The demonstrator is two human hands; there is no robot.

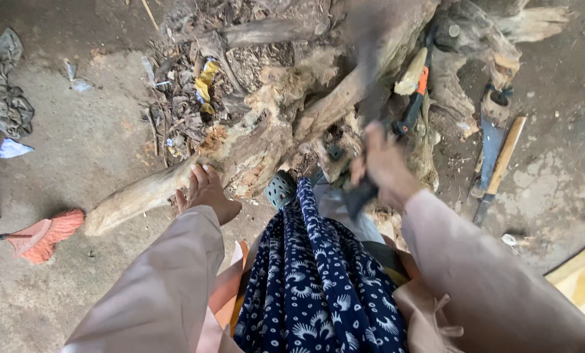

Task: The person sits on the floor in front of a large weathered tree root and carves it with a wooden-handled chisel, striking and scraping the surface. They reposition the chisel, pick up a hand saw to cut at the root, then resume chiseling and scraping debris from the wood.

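Note:
A big gnarled tree root (286, 124) lies on the concrete floor in front of me. My left hand (205, 193) rests flat on its pale lower limb (138, 196), fingers together. My right hand (382, 167) is shut on the dark handle of a chopping tool (369, 98), whose blade is raised over the root and blurred by motion. A dark blue patterned cloth (315, 281) hangs down between my pink-sleeved arms.
A handsaw with an orange and black handle (415, 98) leans on the root. A blue-bladed tool with a wooden handle (495, 153) lies to the right. An orange broom head (44, 236) lies at left, a grey rag (1, 91) at far left.

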